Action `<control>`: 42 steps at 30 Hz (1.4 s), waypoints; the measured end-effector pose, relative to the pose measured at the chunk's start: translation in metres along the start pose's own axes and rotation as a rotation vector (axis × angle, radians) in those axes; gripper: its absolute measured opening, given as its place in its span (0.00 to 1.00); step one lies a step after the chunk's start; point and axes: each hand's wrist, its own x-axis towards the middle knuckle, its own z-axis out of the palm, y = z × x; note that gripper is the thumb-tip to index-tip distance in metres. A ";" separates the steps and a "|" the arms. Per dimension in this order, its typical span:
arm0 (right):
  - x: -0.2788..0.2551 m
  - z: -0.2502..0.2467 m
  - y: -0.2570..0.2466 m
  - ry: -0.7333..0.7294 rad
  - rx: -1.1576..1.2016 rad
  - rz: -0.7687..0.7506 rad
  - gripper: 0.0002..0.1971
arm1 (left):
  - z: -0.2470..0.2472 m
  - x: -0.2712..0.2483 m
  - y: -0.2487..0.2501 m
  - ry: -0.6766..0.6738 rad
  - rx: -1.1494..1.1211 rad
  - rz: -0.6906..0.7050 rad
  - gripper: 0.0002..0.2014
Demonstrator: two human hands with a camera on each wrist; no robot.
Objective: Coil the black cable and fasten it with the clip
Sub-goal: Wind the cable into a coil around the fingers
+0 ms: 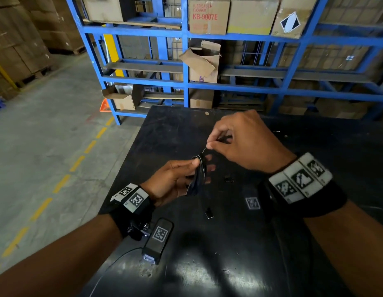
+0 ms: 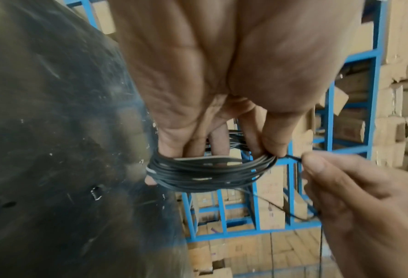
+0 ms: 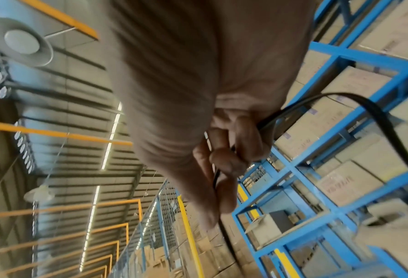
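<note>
The black cable (image 1: pixel 197 179) is wound in a coil (image 2: pixel 210 169) round the fingers of my left hand (image 1: pixel 202 168), with the thumb pressing the loops in place. Just above it, my right hand (image 1: pixel 209 145) pinches the cable's loose strand between thumb and forefinger. In the left wrist view that right hand (image 2: pixel 310 161) holds the strand taut off the coil's right side. In the right wrist view the cable (image 3: pixel 355 99) arcs out of the curled fingers (image 3: pixel 224 161). Two small black clips (image 1: pixel 229 179) (image 1: pixel 209 213) lie on the table under the hands; one clip (image 2: pixel 97 191) shows in the left wrist view.
The black scuffed table (image 1: pixel 272 254) carries a printed marker tag (image 1: pixel 252 203). Blue racking (image 1: pixel 186 82) loaded with cardboard boxes stands behind its far edge. Concrete floor with yellow dashes (image 1: pixel 62 183) lies to the left.
</note>
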 end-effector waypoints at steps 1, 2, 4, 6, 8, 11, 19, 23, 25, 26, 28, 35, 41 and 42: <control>-0.007 0.008 -0.002 0.047 0.028 0.006 0.01 | -0.003 0.002 0.001 0.043 -0.008 0.030 0.21; -0.014 0.017 -0.003 0.104 0.069 0.015 0.02 | -0.004 0.005 0.004 0.073 -0.012 0.062 0.21; -0.029 0.038 -0.002 0.234 0.179 0.036 0.06 | -0.003 0.009 0.008 0.086 -0.041 0.133 0.20; -0.041 0.058 0.000 0.366 0.314 0.077 0.08 | -0.001 0.013 0.014 0.075 -0.121 0.193 0.19; -0.050 0.073 0.002 0.448 0.540 0.158 0.09 | 0.000 0.019 0.019 0.057 -0.243 0.225 0.20; -0.061 0.087 0.004 0.467 0.863 0.242 0.10 | -0.002 0.026 0.028 0.003 -0.411 0.267 0.22; -0.084 0.118 0.034 0.357 1.099 0.481 0.10 | -0.003 0.027 0.063 -0.174 -0.554 0.429 0.20; -0.082 0.124 0.063 0.337 0.981 0.601 0.07 | 0.001 0.014 0.070 -0.311 -0.503 0.392 0.20; -0.073 0.117 0.076 0.334 0.863 0.585 0.05 | 0.005 0.007 0.066 -0.369 -0.473 0.319 0.21; -0.066 0.112 0.082 0.330 0.790 0.545 0.05 | 0.007 0.004 0.062 -0.387 -0.449 0.271 0.21; -0.048 0.097 0.092 0.324 0.631 0.424 0.04 | 0.010 -0.002 0.049 -0.409 -0.385 0.169 0.21; 0.012 0.024 0.059 0.068 -0.027 -0.006 0.06 | 0.013 -0.004 0.016 -0.177 0.028 0.001 0.23; 0.019 0.000 0.020 0.008 -0.273 -0.126 0.07 | 0.000 0.011 0.012 0.030 0.143 0.016 0.21; 0.015 0.003 0.016 0.032 -0.238 -0.108 0.06 | -0.002 0.014 0.014 0.059 0.136 0.038 0.20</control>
